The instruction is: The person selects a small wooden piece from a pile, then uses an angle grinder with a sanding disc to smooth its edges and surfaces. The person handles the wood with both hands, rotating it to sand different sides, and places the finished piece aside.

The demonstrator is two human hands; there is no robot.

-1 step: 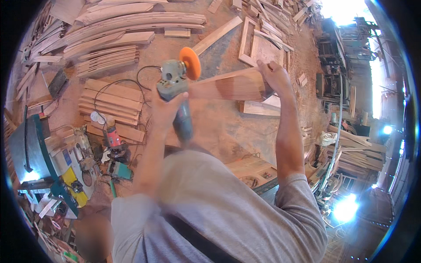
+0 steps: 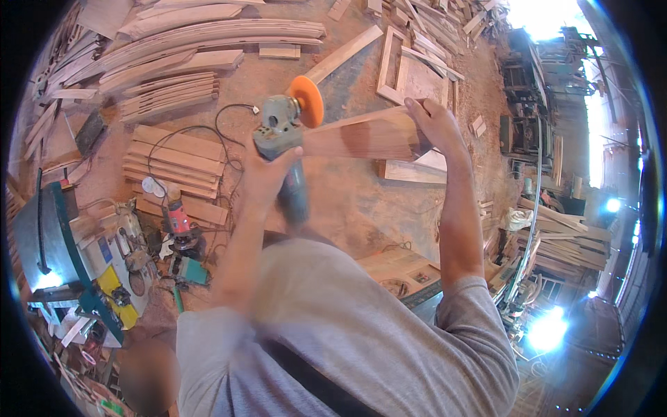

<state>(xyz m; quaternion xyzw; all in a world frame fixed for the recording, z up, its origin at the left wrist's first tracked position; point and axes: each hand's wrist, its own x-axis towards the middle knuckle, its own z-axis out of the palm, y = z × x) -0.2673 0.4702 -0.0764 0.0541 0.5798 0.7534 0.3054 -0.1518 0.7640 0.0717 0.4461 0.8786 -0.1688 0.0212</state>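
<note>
Head-worn fisheye view, facing steeply down, shirt [image 2: 347, 299] close below, workshop floor [image 2: 354, 198] farther off

Floor [image 2: 340, 191] brightly lit, slight haze. Main source at 1–2 o'clock: blown-out opening [image 2: 545, 17]. White flare [image 2: 547, 331] at 4 o'clock; smaller bright spot [image 2: 613, 205] at 3. Machinery [image 2: 524, 83] at 2 dim against the backlight. Glare patch [image 2: 48, 279] between 8 and 9. Dark patch on wooden board [image 2: 392, 137]; shadow or tone, cannot tell. Power tool [image 2: 278, 141] blurred at its lower end. Fisheye bends straight edges near the black rim; bluish fringe at 3.
</note>
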